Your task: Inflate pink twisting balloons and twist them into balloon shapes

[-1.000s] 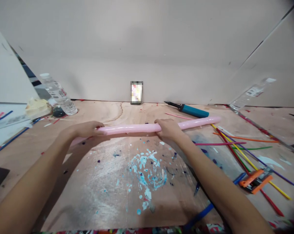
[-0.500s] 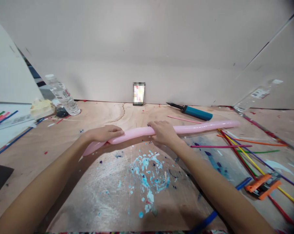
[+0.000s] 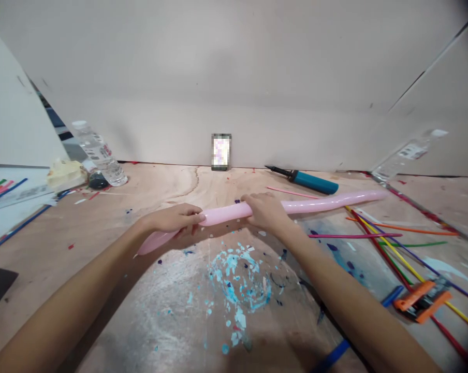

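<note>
A long, inflated pink modelling balloon [image 3: 228, 211] stretches across the middle of the tabletop. My left hand [image 3: 175, 217] grips it toward its left end, thumb and fingers closed around it. A short section with a pointed tip sticks out below that hand. Further right along the same balloon, my right hand [image 3: 267, 211] is wrapped over it, its fingertips partly hidden on the far side. Beyond the right hand, the balloon's long straight end reaches to the right.
A teal hand pump [image 3: 315, 182] lies at the back. A phone [image 3: 221, 152] leans on the wall. Water bottles stand left [image 3: 102, 155] and right [image 3: 407, 155]. Several uninflated balloons [image 3: 397, 248] and an orange-black tool [image 3: 424, 300] lie right. Blue flecks [image 3: 237, 280] mark the wooden table.
Both hands have shifted slightly right along with the balloon. My left thumb and fingers now pinch the balloon, where before that hand lay flatter over it.
</note>
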`<state>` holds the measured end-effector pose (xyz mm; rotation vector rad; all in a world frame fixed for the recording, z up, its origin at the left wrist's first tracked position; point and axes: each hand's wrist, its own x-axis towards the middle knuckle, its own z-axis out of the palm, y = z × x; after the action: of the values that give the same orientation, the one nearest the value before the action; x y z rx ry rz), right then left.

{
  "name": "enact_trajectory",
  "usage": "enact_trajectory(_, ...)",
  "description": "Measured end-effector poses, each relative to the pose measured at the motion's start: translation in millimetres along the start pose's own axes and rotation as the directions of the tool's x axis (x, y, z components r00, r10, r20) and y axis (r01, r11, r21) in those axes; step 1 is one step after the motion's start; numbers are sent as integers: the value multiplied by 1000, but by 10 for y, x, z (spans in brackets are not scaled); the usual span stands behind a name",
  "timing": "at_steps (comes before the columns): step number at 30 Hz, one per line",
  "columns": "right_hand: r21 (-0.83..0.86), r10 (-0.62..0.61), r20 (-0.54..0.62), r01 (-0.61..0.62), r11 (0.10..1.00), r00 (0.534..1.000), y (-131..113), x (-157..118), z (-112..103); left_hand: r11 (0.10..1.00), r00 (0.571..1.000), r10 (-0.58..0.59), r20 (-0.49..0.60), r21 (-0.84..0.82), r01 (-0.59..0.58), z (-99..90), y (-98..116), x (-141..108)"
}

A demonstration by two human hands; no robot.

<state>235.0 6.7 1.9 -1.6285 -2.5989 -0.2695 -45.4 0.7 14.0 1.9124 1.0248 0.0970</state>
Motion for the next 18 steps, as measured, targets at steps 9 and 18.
enact_trajectory(9,-7,12,130,-11,1000,991,-333,-41,-43,1000,1000,-12,-1,17,12,47,87,-14)
enact_trajectory(18,19,-69,60,68,998,996,-501,-74,-64,997,997,-35,65,-59,39,130,67,30)
